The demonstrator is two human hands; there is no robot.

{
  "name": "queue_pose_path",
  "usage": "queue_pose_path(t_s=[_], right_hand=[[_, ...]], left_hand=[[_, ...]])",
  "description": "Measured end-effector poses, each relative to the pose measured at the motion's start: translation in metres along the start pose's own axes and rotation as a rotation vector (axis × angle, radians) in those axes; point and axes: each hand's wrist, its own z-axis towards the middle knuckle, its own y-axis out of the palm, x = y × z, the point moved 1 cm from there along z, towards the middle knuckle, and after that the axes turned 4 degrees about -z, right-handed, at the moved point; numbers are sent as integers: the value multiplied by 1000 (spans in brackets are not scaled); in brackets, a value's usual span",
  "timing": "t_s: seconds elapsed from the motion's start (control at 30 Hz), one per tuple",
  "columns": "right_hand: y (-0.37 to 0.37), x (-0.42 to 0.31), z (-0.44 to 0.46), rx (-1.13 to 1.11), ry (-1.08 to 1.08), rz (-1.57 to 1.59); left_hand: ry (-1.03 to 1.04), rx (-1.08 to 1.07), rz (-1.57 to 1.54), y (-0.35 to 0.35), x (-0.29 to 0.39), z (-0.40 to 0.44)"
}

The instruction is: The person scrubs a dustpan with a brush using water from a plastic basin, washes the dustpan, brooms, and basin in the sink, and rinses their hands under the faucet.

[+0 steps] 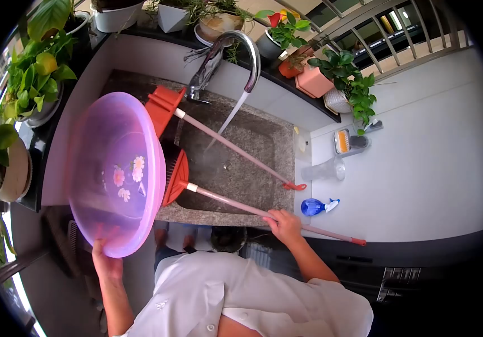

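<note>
My left hand (108, 262) grips the lower rim of a translucent purple basin (92, 163) with printed flowers inside. The basin is tilted up at the sink's left end. My right hand (284, 226) is closed around the pink handle of a broom (224, 200), whose red head and dark bristles are partly hidden behind the basin. A red dustpan (161, 109) with a long pink handle lies across the stone sink (275, 135), beyond the broom. Water runs from the curved chrome faucet (252, 62) into the sink.
On the white counter (415, 168) at right are a blue spray bottle (313, 207), a clear plastic cup (328, 169) and a holder with brushes (351, 142). Potted plants (39, 84) line the dark ledge left and behind. A metal railing (393, 39) stands at the back right.
</note>
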Motion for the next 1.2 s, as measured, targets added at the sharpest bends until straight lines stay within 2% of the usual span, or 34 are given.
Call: queue_pose_path(t_s=[0.13, 0.27, 0.43, 0.67, 0.77, 0.9, 1.0, 1.1, 1.2], right_hand=[[-12, 3, 2, -13, 30, -6], [-34, -3, -1, -3, 38, -82], [-40, -9, -10, -12, 149, -65], [-2, -13, -25, -17, 313, 13], [17, -19, -22, 19, 310, 13], [45, -12, -19, -104, 380, 147], [45, -7, -12, -90, 351, 109], [53, 7, -10, -170, 357, 150], [57, 17, -9, -131, 346, 135]], left_hand=[[-80, 25, -51, -5, 4, 8], [-81, 61, 38, -8, 6, 12], [-91, 44, 18, -6, 8, 13], [-151, -12, -15, -16, 5, 19], [-165, -49, -3, -16, 5, 22], [-181, -59, 40, -15, 9, 25], [-164, -26, 16, -4, 12, 21], [-180, -39, 16, -4, 13, 24], [-177, -19, 25, -1, 13, 23]])
